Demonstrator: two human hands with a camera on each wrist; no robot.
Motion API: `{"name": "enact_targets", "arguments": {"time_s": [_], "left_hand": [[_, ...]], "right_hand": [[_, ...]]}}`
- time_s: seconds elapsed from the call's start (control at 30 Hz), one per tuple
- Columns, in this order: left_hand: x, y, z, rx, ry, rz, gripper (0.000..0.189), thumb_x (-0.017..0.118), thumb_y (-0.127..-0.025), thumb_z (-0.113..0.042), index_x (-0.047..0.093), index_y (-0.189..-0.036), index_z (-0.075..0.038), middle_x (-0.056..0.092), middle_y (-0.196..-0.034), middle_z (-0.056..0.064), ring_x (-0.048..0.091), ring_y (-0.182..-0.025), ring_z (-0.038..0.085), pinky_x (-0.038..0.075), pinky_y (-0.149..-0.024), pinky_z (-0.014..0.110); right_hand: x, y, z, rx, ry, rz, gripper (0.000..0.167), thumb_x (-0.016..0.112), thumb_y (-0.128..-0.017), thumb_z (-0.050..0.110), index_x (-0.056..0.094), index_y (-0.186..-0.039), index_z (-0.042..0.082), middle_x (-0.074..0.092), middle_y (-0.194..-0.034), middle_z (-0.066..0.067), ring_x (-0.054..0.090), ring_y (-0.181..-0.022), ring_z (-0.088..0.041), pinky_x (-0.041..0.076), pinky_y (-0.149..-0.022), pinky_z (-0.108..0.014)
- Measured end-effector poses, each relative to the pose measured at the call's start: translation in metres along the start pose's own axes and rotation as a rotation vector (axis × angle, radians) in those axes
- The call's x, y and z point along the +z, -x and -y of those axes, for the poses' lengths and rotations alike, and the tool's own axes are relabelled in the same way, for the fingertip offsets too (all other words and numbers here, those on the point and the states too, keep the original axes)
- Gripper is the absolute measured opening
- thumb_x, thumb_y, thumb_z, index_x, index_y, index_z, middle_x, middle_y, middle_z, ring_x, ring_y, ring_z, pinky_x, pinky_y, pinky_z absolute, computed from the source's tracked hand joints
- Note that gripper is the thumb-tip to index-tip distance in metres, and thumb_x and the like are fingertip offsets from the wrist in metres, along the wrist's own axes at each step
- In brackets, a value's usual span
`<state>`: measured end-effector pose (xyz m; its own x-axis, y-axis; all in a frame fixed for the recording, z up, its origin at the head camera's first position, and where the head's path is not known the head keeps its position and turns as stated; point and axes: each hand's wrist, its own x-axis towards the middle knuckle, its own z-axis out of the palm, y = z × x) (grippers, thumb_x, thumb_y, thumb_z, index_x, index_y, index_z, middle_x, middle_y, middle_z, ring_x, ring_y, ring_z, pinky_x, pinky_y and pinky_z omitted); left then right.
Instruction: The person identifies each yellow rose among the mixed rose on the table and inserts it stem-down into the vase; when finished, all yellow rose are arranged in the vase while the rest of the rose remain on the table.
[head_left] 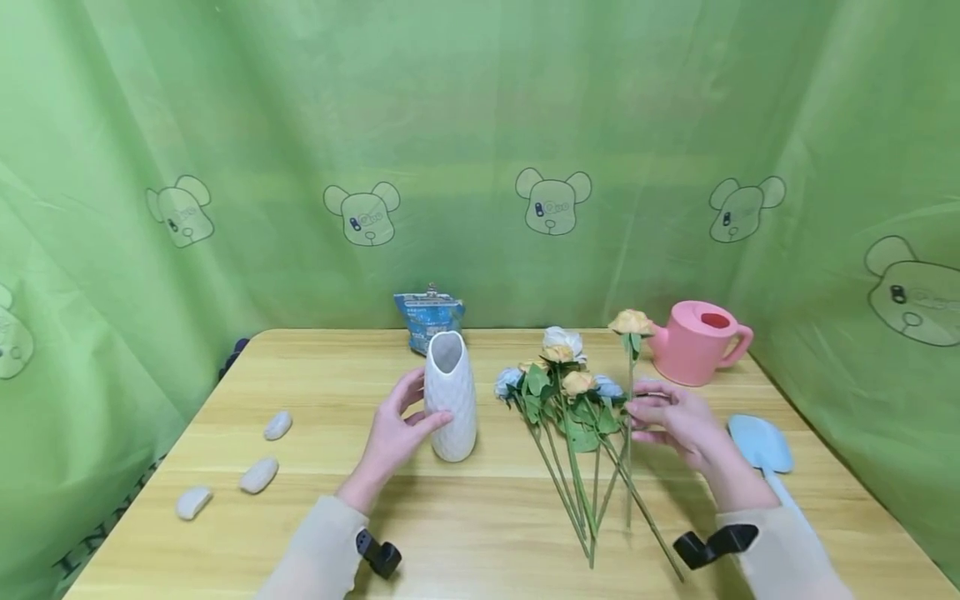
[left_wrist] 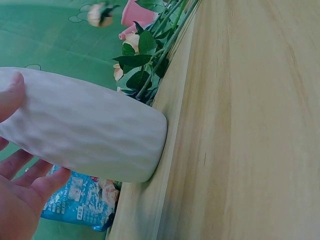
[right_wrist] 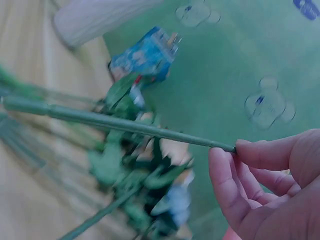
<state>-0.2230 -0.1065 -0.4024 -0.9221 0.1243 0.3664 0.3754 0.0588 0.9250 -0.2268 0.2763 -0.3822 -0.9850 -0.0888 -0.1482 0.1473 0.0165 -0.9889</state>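
In the head view a white textured vase (head_left: 452,408) stands on the wooden table, its slanted mouth upward. My left hand (head_left: 401,425) grips it from the left side, thumb across the front; the left wrist view shows fingers on the other side of the vase (left_wrist: 95,125). With thumb and fingertips my right hand (head_left: 675,421) pinches the green stem of a pale yellow artificial rose (head_left: 632,322), held upright. The same stem (right_wrist: 125,125) crosses the right wrist view. Beside it lies a bunch of artificial flowers (head_left: 577,383) in white, blue and yellow, stems toward me.
Behind the vase sits a blue plastic bag (head_left: 431,317). A pink watering can (head_left: 693,343) stands at the back right, with a light blue shovel (head_left: 761,446) beside my right forearm. Three pale stones (head_left: 258,475) lie on the left. A green curtain (head_left: 465,167) surrounds the table.
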Motion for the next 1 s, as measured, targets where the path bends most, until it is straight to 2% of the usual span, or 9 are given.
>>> {"name": "enact_targets", "arguments": {"time_s": [0.23, 0.57, 0.77, 1.0], "left_hand": [[-0.002, 0.000, 0.003, -0.023, -0.003, -0.002, 0.064, 0.075, -0.075, 0.000, 0.046, -0.132, -0.002, 0.053, -0.125, 0.015, 0.051, -0.112, 0.033, 0.048, -0.089, 0.046], [-0.002, 0.001, 0.003, -0.022, -0.005, 0.023, 0.062, 0.074, -0.078, -0.005, 0.046, -0.133, -0.006, 0.053, -0.125, 0.015, 0.050, -0.115, 0.031, 0.047, -0.091, 0.046], [-0.002, 0.001, 0.003, -0.023, -0.009, 0.026, 0.062, 0.074, -0.079, -0.006, 0.045, -0.133, -0.006, 0.052, -0.126, 0.016, 0.049, -0.116, 0.032, 0.046, -0.091, 0.046], [-0.002, 0.001, 0.005, -0.003, -0.009, 0.025, 0.062, 0.074, -0.078, -0.006, 0.045, -0.133, -0.005, 0.052, -0.127, 0.016, 0.049, -0.116, 0.032, 0.047, -0.091, 0.045]], "right_hand": [[0.033, -0.002, 0.041, -0.126, 0.050, 0.023, 0.055, 0.065, -0.086, 0.005, 0.036, -0.131, -0.008, 0.055, -0.101, -0.009, 0.062, -0.082, -0.017, 0.055, -0.075, -0.037], [0.080, -0.014, 0.080, -0.222, 0.000, 0.025, 0.045, 0.066, -0.084, 0.001, 0.047, -0.125, 0.001, 0.054, -0.104, -0.013, 0.062, -0.082, -0.019, 0.055, -0.075, -0.036], [0.111, -0.026, 0.108, -0.276, -0.016, 0.014, 0.047, 0.065, -0.083, -0.004, 0.047, -0.127, -0.002, 0.056, -0.100, -0.013, 0.062, -0.078, -0.019, 0.055, -0.073, -0.037], [0.157, -0.031, 0.147, -0.428, -0.030, 0.007, 0.041, 0.066, -0.081, -0.006, 0.056, -0.120, 0.001, 0.059, -0.097, -0.013, 0.062, -0.076, -0.021, 0.057, -0.067, -0.035]]}}
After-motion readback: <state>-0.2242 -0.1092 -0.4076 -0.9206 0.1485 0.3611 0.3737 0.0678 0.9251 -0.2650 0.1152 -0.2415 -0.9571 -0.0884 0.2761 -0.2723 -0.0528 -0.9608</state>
